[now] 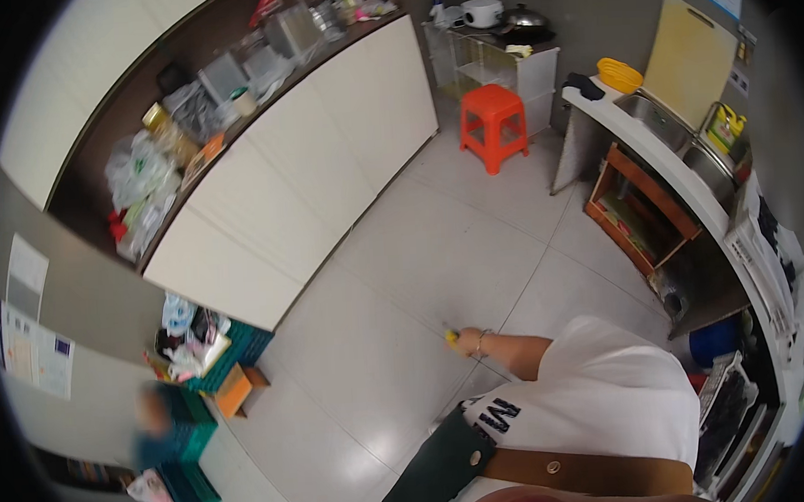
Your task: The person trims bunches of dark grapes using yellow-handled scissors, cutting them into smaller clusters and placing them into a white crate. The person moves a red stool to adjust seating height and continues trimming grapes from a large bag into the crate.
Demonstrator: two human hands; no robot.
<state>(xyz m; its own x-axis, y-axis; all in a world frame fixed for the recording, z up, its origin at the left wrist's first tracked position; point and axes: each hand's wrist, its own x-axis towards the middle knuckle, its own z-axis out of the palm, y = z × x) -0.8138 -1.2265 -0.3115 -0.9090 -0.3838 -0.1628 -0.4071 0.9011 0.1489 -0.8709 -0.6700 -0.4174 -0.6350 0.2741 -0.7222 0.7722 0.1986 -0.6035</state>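
My right hand (468, 341) reaches out from a white sleeve (622, 376), with a bracelet at the wrist. Its fingers are closed around a small tool with a yellow handle (451, 337). A thin greyish end sticks out beyond the fingers, too small and blurred to name. The hand is over the grey tiled floor (395, 288), apart from the furniture. My left hand is outside the picture. A dark green apron (436, 463) with a brown strap (586, 467) covers my front.
A long white cabinet (307, 174) with a cluttered shelf runs along the left. An orange-red stool (493, 123) stands at the back. To the right are a sink (654, 120), a yellow basket (620, 75) and a wooden frame (636, 211). Green crates (191, 421) stand lower left.
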